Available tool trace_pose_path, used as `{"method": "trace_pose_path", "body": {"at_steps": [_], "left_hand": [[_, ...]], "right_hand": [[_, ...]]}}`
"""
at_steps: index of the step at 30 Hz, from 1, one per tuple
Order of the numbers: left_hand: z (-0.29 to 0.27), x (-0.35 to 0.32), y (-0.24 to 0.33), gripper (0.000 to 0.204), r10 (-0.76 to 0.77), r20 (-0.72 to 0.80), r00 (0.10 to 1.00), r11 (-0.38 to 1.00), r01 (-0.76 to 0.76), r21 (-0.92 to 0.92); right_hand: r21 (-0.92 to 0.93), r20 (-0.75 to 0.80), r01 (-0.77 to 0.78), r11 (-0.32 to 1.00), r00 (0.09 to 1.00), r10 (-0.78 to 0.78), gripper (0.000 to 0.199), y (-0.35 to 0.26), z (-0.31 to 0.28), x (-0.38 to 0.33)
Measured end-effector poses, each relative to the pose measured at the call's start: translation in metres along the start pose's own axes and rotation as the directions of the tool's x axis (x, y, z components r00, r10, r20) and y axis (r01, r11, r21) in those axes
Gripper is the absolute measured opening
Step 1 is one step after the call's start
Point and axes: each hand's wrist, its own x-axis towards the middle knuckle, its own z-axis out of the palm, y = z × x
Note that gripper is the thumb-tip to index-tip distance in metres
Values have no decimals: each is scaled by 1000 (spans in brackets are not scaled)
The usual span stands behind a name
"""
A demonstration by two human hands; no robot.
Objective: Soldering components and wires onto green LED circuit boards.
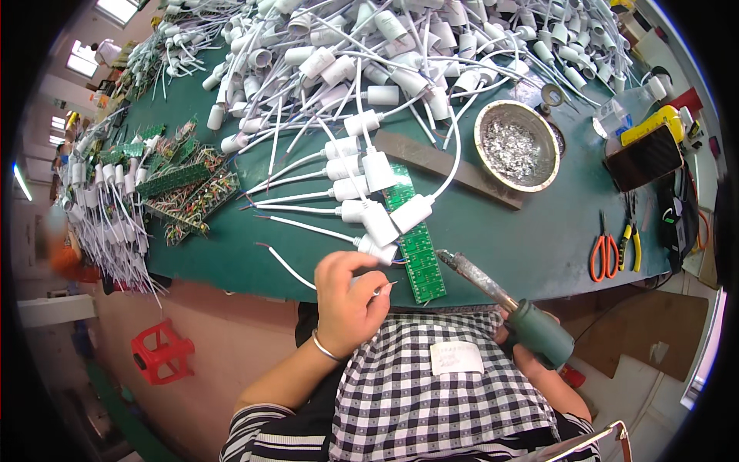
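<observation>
My left hand (346,308), a silver bangle at its wrist, is closed in a pinch near the table's front edge. A white cable (289,266) runs into it, and a thin stripped tip pokes out toward the green circuit board (421,258). My right hand (523,354), mostly hidden, grips a soldering iron (543,335) by its dark green handle. The iron's tip points up and left, just right of the board and apart from it. Several white lamp sockets (377,223) lie along the board's left side, their cables stretching left; coloured wires from the nearest reach the board.
A brown bar (446,169) lies behind the board, beside a round bowl (481,154) of silvery scraps. Orange-handled scissors (603,256), yellow-handled pliers (631,246) and a dark phone (645,158) are at right. Sockets (331,65) heap at the back; populated boards (185,185) pile left.
</observation>
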Motion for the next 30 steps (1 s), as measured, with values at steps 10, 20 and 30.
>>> {"method": "trace_pose_path", "body": {"at_steps": [10,20,30], "left_hand": [[8,12,13,11,-6,-13,1000,996,7,86],[14,-1,3,25,207,27,978,966,-209,149],[12,1,0,26,222,18,975,971,-222,92]], "right_hand": [[-14,18,-106,994,994,106,18,-2,-5,-16],[-154,74,4,988,997,8,11,-4,-3,-6],[-40,46,10,999,999,-9,10,-7,-1,-4]]}}
